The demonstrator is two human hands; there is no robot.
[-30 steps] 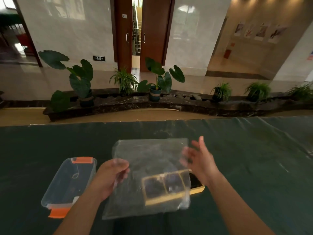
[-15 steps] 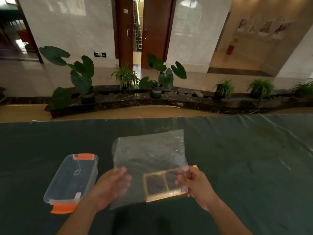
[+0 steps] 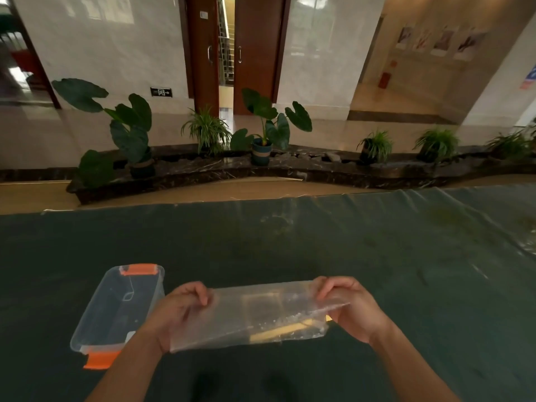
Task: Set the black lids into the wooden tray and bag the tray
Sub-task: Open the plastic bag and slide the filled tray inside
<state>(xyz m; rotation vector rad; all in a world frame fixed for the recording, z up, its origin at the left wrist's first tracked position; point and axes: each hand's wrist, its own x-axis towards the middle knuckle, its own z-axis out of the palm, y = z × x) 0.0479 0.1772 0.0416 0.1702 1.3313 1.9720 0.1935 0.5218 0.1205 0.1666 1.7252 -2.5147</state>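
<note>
The wooden tray [image 3: 285, 329] sits inside the clear plastic bag [image 3: 255, 317], low over the dark green table [image 3: 406, 271]. Left hand [image 3: 179, 311] pinches the bag's left top corner, right hand [image 3: 352, 306] clamps the right corner, stretching it wide. Lids too blurred to make out. A clear box [image 3: 116, 309] with orange clips lies just left.

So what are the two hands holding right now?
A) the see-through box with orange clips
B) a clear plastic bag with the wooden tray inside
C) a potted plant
B: the left hand and the right hand each grip an end of the clear plastic bag, with the wooden tray showing through it; the clear plastic box with orange clips sits untouched beside them.
</note>
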